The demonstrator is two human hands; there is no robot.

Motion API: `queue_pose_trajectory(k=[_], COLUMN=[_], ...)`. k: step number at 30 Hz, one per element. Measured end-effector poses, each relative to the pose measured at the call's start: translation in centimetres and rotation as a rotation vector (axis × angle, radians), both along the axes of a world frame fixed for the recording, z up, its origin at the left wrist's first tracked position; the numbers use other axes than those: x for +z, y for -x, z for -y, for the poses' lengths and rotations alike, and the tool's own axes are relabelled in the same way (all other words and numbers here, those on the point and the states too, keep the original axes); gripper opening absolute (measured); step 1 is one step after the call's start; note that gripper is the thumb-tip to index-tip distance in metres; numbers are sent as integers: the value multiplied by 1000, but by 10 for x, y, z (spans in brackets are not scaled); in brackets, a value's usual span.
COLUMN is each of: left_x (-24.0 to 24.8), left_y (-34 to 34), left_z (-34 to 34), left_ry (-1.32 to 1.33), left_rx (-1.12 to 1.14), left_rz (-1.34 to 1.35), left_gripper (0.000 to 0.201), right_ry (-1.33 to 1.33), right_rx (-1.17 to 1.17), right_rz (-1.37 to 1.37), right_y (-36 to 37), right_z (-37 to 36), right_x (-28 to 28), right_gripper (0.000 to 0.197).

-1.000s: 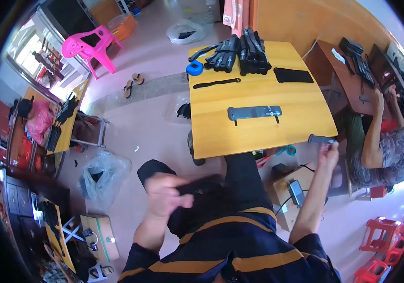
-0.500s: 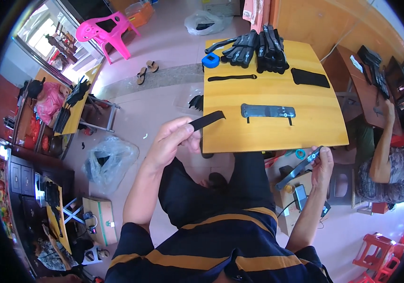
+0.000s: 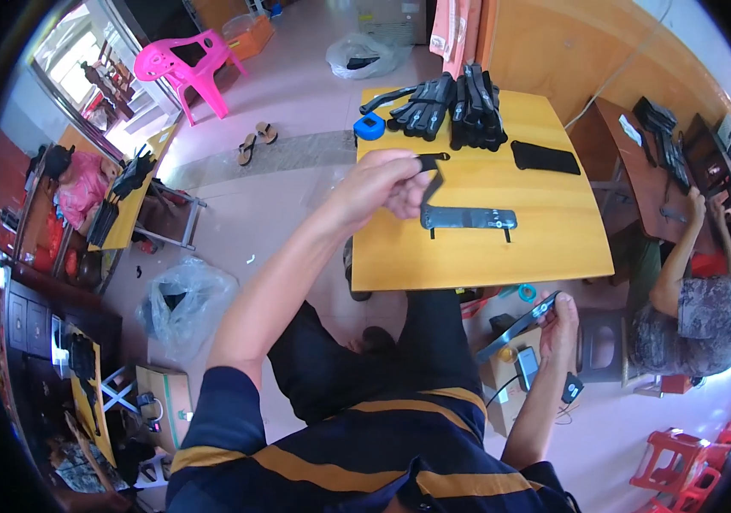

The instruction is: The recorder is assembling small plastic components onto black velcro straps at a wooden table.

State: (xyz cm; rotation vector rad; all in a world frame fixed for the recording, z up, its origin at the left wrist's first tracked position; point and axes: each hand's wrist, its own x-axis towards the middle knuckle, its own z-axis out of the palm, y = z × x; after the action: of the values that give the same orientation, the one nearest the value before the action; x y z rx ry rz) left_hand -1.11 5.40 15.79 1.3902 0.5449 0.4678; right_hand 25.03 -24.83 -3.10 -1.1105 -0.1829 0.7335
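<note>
A yellow wood-grain tabletop with a rounded near edge (image 3: 485,261) carries two heaps of black straps with pale print (image 3: 423,109) (image 3: 478,111) at its far side. A blue rounded plastic object (image 3: 369,127) sits just beside the left heap. Nearer lie a slim black strap with a looped end (image 3: 443,156), partly hidden, and a flat black rectangular fabric piece (image 3: 546,158) to the right. A flat dark-grey strip with rounded ends (image 3: 472,218) lies crosswise, two short black tabs (image 3: 508,235) showing at its near edge.
</note>
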Motion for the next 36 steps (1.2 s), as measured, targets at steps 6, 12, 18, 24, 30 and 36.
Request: queue_pose_trajectory(k=[6, 12, 18, 24, 30, 36], left_x=[-3, -59, -138, -154, -150, -154], left_y=[-84, -79, -3, 24, 16, 17], left_z=[-22, -47, -88, -109, -120, -132], left_ry=[-194, -25, 44, -3, -222, -299], left_rx=[-88, -31, 103, 188, 213, 286], left_rz=[-67, -103, -371, -651, -818, -805], left_gripper=[27, 24, 22, 22, 29, 33], right_ry=[44, 61, 34, 22, 43, 46], right_rx=[15, -68, 22, 31, 35, 50], right_rz=[-28, -62, -41, -11, 23, 47], right_y=[1, -3, -10, -6, 0, 1], right_z=[10, 11, 3, -14, -18, -22], right_x=[-7, -9, -19, -9, -4, 1], right_gripper=[16, 13, 17, 17, 16, 16])
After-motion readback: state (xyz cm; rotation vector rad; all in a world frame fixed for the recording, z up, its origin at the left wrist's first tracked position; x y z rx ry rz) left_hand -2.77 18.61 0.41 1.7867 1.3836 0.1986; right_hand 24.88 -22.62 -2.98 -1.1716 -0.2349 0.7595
